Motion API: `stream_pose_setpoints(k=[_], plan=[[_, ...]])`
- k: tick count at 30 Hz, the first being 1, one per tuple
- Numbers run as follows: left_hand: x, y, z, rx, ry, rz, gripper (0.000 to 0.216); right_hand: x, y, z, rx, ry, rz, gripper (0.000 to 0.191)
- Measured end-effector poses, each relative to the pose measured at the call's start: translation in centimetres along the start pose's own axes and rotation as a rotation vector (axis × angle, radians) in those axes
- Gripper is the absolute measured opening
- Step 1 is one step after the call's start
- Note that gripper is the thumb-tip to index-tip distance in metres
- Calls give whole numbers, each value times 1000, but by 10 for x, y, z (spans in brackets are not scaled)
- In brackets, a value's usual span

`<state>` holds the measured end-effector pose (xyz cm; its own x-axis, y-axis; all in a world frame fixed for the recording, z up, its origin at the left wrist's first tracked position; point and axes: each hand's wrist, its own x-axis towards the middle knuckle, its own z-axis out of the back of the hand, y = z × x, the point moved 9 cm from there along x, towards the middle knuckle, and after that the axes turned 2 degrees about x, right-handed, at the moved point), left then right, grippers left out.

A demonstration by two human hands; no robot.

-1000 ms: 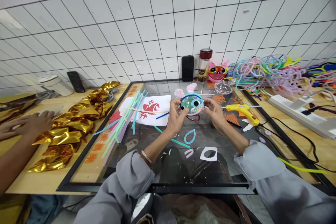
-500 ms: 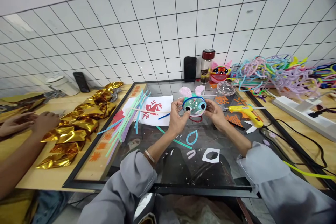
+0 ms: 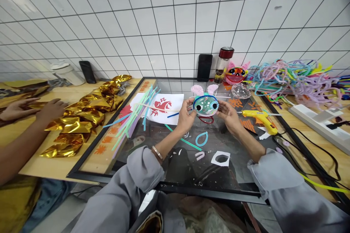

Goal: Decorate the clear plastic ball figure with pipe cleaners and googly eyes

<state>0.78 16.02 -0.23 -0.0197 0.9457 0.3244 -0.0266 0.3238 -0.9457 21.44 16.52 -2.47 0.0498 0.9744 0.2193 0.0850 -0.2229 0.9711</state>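
Observation:
Between my two hands I hold a clear, rounded craft animal head (image 3: 207, 107) with pink ears, a blue pipe-cleaner band and two black-and-white eyes. My left hand (image 3: 187, 113) grips its left edge, and my right hand (image 3: 228, 115) grips the right edge. A dark red loop (image 3: 206, 119) shows just under the head. Closer to me on the dark glass lie a blue pipe-cleaner loop (image 3: 201, 139), a small pale pink U-shaped piece (image 3: 199, 156) and a white paper (image 3: 221, 158) with a round hole. A green pipe cleaner (image 3: 188, 142) lies below my left hand.
A yellow glue gun (image 3: 259, 118) lies right, near a white power strip (image 3: 319, 123) and cords. Pipe cleaners pile up (image 3: 298, 80) at the back right. A bottle (image 3: 223, 65) and phone (image 3: 205, 67) stand by the wall. Left, a co-worker's hands (image 3: 50, 111) are beside gold foil (image 3: 79, 116).
My left thumb has shifted off the left eye, so both eyes now show. The camera view has tilted slightly, and the co-worker's hand moved a little on the gold foil.

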Motion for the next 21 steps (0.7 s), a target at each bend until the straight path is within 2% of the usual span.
stream_pose_setpoints(k=[9, 21], plan=[[1, 6, -4, -31, 5, 14, 44, -1, 1, 0, 16, -9, -26, 55], [2, 2, -14, -195, 97, 14, 43, -1, 18, 5, -14, -7, 2, 50]])
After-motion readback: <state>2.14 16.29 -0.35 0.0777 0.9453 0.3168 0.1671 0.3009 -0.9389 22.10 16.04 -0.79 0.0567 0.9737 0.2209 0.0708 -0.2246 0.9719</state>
